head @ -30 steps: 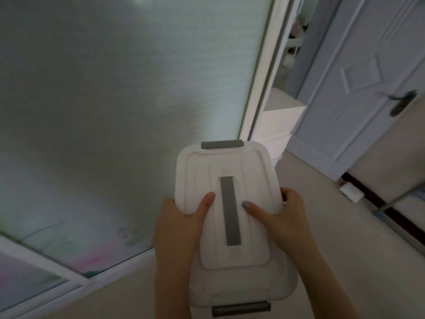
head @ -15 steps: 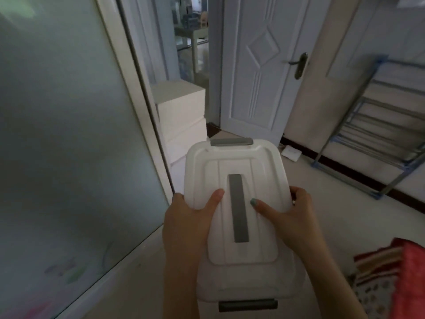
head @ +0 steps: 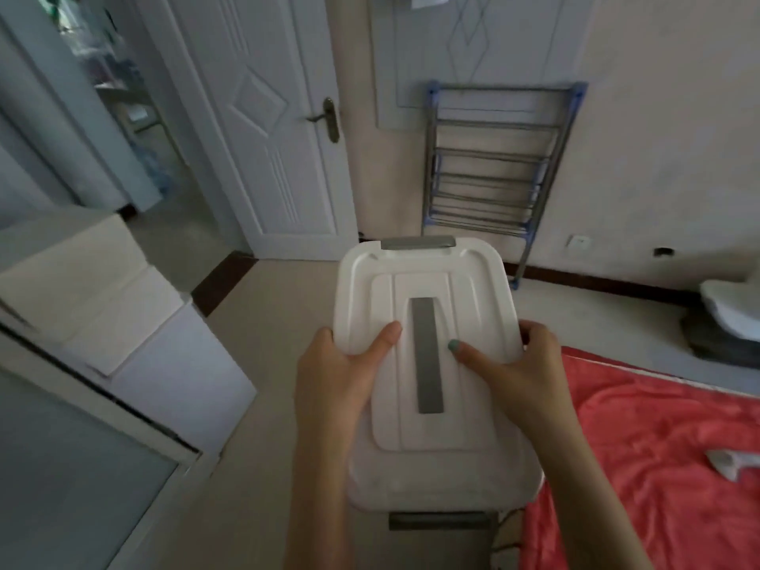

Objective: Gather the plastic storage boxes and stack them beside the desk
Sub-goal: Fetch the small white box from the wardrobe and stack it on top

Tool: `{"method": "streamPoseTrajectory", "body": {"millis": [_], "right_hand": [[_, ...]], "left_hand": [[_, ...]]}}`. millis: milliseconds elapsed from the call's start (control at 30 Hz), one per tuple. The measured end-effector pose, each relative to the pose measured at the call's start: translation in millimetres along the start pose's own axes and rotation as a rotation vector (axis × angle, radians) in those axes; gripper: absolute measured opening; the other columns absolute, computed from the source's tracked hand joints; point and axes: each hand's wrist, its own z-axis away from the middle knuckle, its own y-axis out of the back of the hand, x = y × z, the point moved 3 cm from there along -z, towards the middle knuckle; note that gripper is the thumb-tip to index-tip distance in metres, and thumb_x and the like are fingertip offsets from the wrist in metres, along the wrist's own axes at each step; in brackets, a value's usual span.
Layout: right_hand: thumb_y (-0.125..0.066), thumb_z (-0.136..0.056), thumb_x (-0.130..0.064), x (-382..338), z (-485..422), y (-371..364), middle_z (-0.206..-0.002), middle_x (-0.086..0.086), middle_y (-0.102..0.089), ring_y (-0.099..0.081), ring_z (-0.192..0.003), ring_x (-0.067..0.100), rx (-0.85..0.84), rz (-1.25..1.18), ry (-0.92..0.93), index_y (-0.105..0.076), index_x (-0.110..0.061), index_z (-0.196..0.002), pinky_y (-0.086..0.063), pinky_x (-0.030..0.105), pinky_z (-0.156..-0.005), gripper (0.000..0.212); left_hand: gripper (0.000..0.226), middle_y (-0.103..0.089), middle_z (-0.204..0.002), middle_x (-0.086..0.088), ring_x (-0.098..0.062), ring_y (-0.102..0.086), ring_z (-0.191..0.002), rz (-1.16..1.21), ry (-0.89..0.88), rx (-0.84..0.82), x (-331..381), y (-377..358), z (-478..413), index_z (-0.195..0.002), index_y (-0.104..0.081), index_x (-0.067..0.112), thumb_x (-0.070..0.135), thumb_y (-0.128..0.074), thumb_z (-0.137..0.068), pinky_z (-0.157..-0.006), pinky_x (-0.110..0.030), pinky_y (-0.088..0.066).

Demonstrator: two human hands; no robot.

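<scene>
I carry a white plastic storage box (head: 427, 290) with a lid, a grey centre strip and grey end clips, held lengthwise in front of me above the floor. My left hand (head: 341, 364) grips its left edge, thumb on the lid. My right hand (head: 522, 364) grips the right edge, thumb lying on the lid beside the grey strip. The box's lower body is mostly hidden under the lid and my arms.
A white door (head: 263, 129) stands ahead left, with a dark doorway (head: 123, 117) beside it. White cabinets (head: 123, 322) are at the left. A folded metal drying rack (head: 493, 166) leans on the far wall. A red blanket (head: 658, 446) lies at the right.
The view has swung right, from the frosted glass panel to the door, drying rack and red blanket. The box stays in both hands with the same grip.
</scene>
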Motion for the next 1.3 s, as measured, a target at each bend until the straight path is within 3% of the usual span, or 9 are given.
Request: {"method": "streamPoseTrajectory", "body": {"millis": [133,333,400,533,700,833,933,1133,1300], "right_hand": [[-0.086,-0.055,-0.053,22.5,-21.4,49.8,-0.119,0.002,-0.055,-0.059,-0.103,0.019,0.129,-0.034,-0.055,-0.048,-0.019,-0.123,-0.056,0.043,-0.087,0.085],[-0.087,-0.054,-0.054,41.0,-57.0,81.7,-0.118,0.001,-0.055,-0.059,-0.101,0.018,0.223,-0.039,-0.120,-0.048,-0.024,-0.116,-0.054,0.039,-0.085,0.079],[-0.087,-0.054,-0.053,41.9,-74.2,81.0,-0.117,0.001,-0.055,-0.059,-0.100,0.018,0.241,-0.038,-0.136,-0.047,-0.026,-0.114,-0.054,0.038,-0.083,0.077],[-0.087,-0.056,-0.053,36.3,-114.2,69.8,-0.116,-0.001,-0.054,-0.056,-0.093,0.009,0.287,-0.029,-0.137,-0.044,-0.029,-0.113,-0.046,0.023,-0.066,0.076],[-0.086,-0.057,-0.052,17.7,-180.4,48.7,-0.113,-0.005,-0.052,-0.055,-0.094,0.007,0.354,-0.030,-0.130,-0.044,-0.028,-0.115,-0.047,0.022,-0.068,0.076],[-0.086,-0.057,-0.053,-2.2,-230.0,33.9,-0.108,-0.011,-0.051,-0.055,-0.089,0.002,0.411,-0.037,-0.133,-0.043,-0.031,-0.114,-0.043,0.015,-0.061,0.075],[-0.086,-0.056,-0.053,-17.1,-264.9,24.6,-0.107,-0.013,-0.049,-0.056,-0.089,0.004,0.451,-0.048,-0.150,-0.043,-0.031,-0.115,-0.045,0.018,-0.061,0.076],[-0.087,-0.057,-0.050,-30.4,-318.1,13.3,-0.108,-0.010,-0.049,-0.055,-0.092,0.006,0.515,-0.010,-0.167,-0.044,-0.030,-0.113,-0.047,0.021,-0.065,0.074],[-0.086,-0.055,-0.053,-29.5,-359.0,17.5,-0.110,-0.008,-0.051,-0.057,-0.093,0.009,0.552,-0.004,-0.202,-0.045,-0.029,-0.115,-0.052,0.026,-0.069,0.076]], "left_hand": [[0.075,-0.063,-0.085,0.004,-0.023,-0.062,-0.081,-0.031,-0.117,-0.061,42.3,-53.7,2.0,-0.089,-0.059,0.018,0.083,-0.064,-0.053,-0.069,-0.033,-0.049],[0.071,-0.061,-0.078,0.009,-0.008,-0.058,-0.068,-0.040,-0.196,-0.165,73.2,-108.1,-15.2,-0.082,-0.056,0.023,0.087,-0.061,-0.051,-0.056,-0.028,-0.045],[0.073,-0.062,-0.078,0.009,-0.013,-0.060,-0.070,-0.054,-0.208,-0.188,81.2,-121.7,-32.5,-0.082,-0.057,0.022,0.087,-0.060,-0.051,-0.060,-0.030,-0.047],[0.074,-0.062,-0.079,0.009,-0.007,-0.058,-0.068,-0.042,-0.233,-0.240,97.6,-145.3,-77.4,-0.084,-0.057,0.023,0.088,-0.059,-0.050,-0.052,-0.024,-0.042],[0.077,-0.060,-0.081,0.010,-0.004,-0.056,-0.069,0.008,-0.259,-0.330,128.6,-173.8,-151.8,-0.095,-0.059,0.020,0.085,-0.062,-0.053,-0.052,-0.021,-0.038],[0.078,-0.055,-0.079,0.013,0.001,-0.049,-0.065,0.027,-0.292,-0.366,162.1,-189.0,-207.9,-0.099,-0.057,0.020,0.082,-0.060,-0.052,-0.050,-0.018,-0.033],[0.079,-0.055,-0.080,0.013,0.001,-0.049,-0.066,0.061,-0.301,-0.410,185.2,-200.7,-246.3,-0.100,-0.056,0.022,0.082,-0.059,-0.049,-0.050,-0.017,-0.034],[0.092,-0.065,-0.096,0.002,-0.017,-0.062,-0.081,0.058,-0.324,-0.487,211.3,-230.2,-301.8,-0.104,-0.059,0.019,0.086,-0.055,-0.041,-0.063,-0.029,-0.050],[0.090,-0.062,-0.092,0.005,-0.010,-0.056,-0.073,0.060,-0.346,-0.540,236.8,-264.7,-334.6,-0.101,-0.057,0.022,0.088,-0.053,-0.040,-0.052,-0.019,-0.037]]}}
